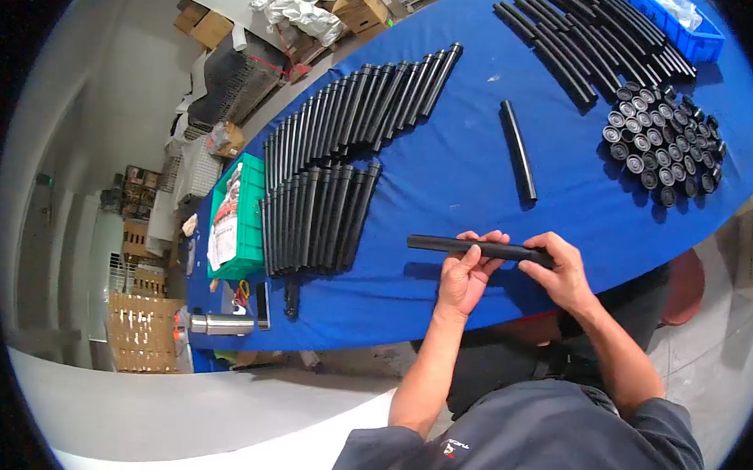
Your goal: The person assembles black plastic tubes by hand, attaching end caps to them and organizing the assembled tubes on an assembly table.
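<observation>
A table covered in blue cloth is spread out beyond the fingers and to both sides of them. To the left of the fingers and farther off, a back row of black tubes is laid out side by side at a slant, each with a thicker far end; nearer the fingers on that side, a shorter front row is arranged in the same manner. Beyond the fingers to the right, a spread of loose tubes is laid roughly parallel, and between it and the fingers a heap of round black pieces is gathered. A green crate is placed well to the left of the fingers, and a blue crate at the far right corner. Just beyond the fingers a lone tube is laid lengthwise, apart from the rest. The held tube is kept nearly level between the fingers, above the cloth. Far to the left of them, a metal flask is laid near the table edge. The held tube is pinched about its middle by the left hand, thumb on the near side, while its right end is gripped and partly hidden by the closed fingers of the right hand.
</observation>
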### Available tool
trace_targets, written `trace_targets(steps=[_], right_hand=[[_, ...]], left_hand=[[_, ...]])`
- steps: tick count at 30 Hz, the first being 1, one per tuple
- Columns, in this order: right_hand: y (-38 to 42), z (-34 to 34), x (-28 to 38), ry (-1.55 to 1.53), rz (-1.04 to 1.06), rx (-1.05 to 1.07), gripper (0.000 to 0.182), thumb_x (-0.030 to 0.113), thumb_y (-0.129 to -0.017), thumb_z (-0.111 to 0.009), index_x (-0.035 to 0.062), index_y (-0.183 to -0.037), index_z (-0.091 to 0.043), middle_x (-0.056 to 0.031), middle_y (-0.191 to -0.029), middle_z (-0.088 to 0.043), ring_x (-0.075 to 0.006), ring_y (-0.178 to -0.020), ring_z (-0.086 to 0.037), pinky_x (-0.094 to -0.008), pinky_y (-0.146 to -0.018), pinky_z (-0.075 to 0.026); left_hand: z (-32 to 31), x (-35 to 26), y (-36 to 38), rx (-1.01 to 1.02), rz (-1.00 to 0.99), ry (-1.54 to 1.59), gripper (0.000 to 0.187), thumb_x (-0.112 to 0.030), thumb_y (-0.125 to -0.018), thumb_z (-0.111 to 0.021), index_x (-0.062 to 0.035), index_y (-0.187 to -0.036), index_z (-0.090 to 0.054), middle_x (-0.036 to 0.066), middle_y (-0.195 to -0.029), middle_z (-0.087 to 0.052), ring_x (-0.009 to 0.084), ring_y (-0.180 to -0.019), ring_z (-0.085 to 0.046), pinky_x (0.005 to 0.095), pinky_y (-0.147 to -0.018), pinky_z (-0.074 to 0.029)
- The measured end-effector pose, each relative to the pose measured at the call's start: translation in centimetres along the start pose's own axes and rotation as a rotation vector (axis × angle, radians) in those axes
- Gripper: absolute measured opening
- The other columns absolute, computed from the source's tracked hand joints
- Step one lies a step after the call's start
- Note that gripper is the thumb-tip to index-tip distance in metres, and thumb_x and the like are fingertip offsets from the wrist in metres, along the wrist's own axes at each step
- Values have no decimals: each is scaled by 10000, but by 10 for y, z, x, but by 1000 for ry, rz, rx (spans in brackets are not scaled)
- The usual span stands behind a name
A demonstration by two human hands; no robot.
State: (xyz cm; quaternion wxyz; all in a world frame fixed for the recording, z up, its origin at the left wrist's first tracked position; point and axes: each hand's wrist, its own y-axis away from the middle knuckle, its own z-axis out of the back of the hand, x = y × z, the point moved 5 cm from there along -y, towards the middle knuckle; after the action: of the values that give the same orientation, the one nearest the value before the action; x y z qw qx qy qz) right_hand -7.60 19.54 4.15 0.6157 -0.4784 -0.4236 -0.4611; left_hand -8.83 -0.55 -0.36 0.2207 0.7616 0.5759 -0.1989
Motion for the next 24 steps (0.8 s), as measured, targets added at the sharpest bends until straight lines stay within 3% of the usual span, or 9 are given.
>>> trace_targets(steps=[1, 3, 6, 11, 16, 17, 19, 21, 24], right_hand=[[0, 0, 5, 41, 178, -45, 314, 91, -806, -822, 5, -1069, -674, -120, -924, -659, -229, -845, -661, -351, -727, -519], [0, 1, 6, 51, 195, -28, 319, 87, -806, -816, 12, -1080, -672, -120, -960, -662, -246, -879, -663, -356, -751, -519], [0, -1, -1, -24, -183, 85, 319, 75, -803, -812, 23, -1084, -669, -123, -1005, -659, -253, -932, -660, -355, -782, -518], [3, 3, 3, 77, 273, -71, 318, 138, -833, -808, 30, -1101, -675, -127, -990, -677, -239, -908, -667, -352, -770, -523], [0, 6, 6, 9, 78, 63, 312, 183, -876, -788, 31, -1119, -667, -120, -953, -683, -231, -873, -678, -369, -761, -530], [0, 8, 10, -66, -197, 171, 311, 196, -881, -783, 29, -1116, -667, -128, -944, -689, -239, -859, -684, -368, -756, -532], [0, 8, 7, -108, -335, 205, 309, 180, -884, -773, 29, -1126, -657, -152, -966, -679, -277, -892, -686, -377, -754, -541], [0, 6, 19, 155, 299, 54, 314, 139, -874, -769, 31, -1141, -644, -164, -1004, -655, -323, -933, -675, -390, -763, -550], [4, 1, 15, 153, 332, 73, 346, 95, -856, -775, 26, -1164, -631, -152, -1052, -638, -338, -913, -658, -414, -782, -542]], left_hand=[[0, 1, 0, 7, -2, 4, 187, -60, -1007, -606, -83, -1192, -619, 230, -1297, -647, 407, -1295, -578, 540, -1071, -525], [1, 0, -1, 18, -4, 10, 190, -51, -1007, -600, -82, -1193, -622, 228, -1291, -651, 405, -1295, -579, 540, -1070, -526], [2, -1, 1, 32, -29, 33, 204, -48, -999, -611, -81, -1200, -623, 225, -1291, -653, 406, -1299, -576, 539, -1071, -521], [-4, -1, 3, -21, -12, -45, 219, -66, -988, -637, -71, -1206, -619, 245, -1276, -659, 427, -1280, -584, 569, -1070, -510], [2, -2, 0, 40, -32, -15, 216, -78, -994, -632, -67, -1210, -629, 243, -1265, -665, 423, -1256, -605, 583, -1059, -518], [0, -3, 0, 40, -27, -14, 214, -77, -995, -630, -65, -1209, -630, 241, -1266, -666, 418, -1253, -608, 579, -1055, -524], [-2, -3, 1, 33, -22, -10, 208, -70, -997, -625, -57, -1205, -633, 235, -1268, -667, 410, -1254, -611, 567, -1049, -534], [0, -3, 0, 9, -24, 4, 207, -69, -997, -625, -52, -1203, -633, 233, -1269, -668, 410, -1256, -609, 563, -1045, -539], [8, -3, -1, 25, -36, 62, 206, -58, -998, -618, -48, -1203, -636, 226, -1264, -670, 407, -1264, -602, 550, -1055, -537]])
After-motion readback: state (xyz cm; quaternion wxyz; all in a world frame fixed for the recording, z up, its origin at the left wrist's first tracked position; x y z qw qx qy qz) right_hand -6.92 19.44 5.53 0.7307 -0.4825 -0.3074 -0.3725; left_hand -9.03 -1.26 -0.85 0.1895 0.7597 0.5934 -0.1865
